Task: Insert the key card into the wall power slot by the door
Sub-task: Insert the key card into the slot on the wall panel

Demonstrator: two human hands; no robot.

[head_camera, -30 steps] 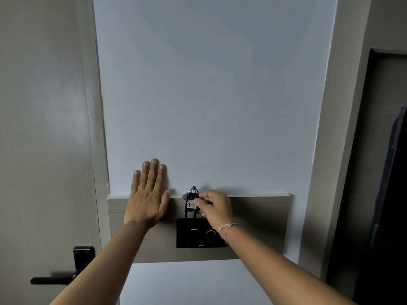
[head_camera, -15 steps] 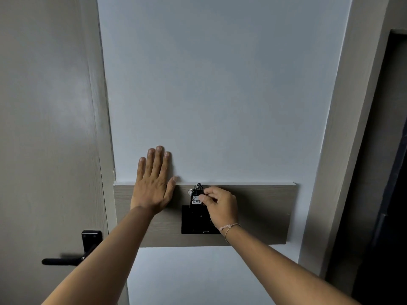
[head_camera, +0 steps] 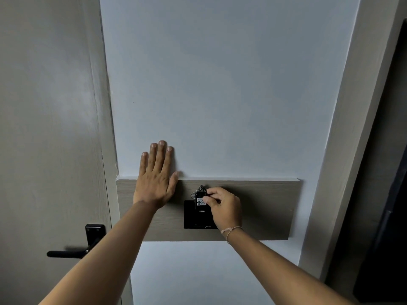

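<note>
- Key card point(head_camera: 200, 201) now lower than one second ago, its bottom end overlapping the top of black power slot point(head_camera: 197, 216).
- Right hand point(head_camera: 223, 205) moved down with it.

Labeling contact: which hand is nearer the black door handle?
Left. Left hand lies flat on the wall, right of the black door handle; right hand is farther right, at the black wall plate.
</note>
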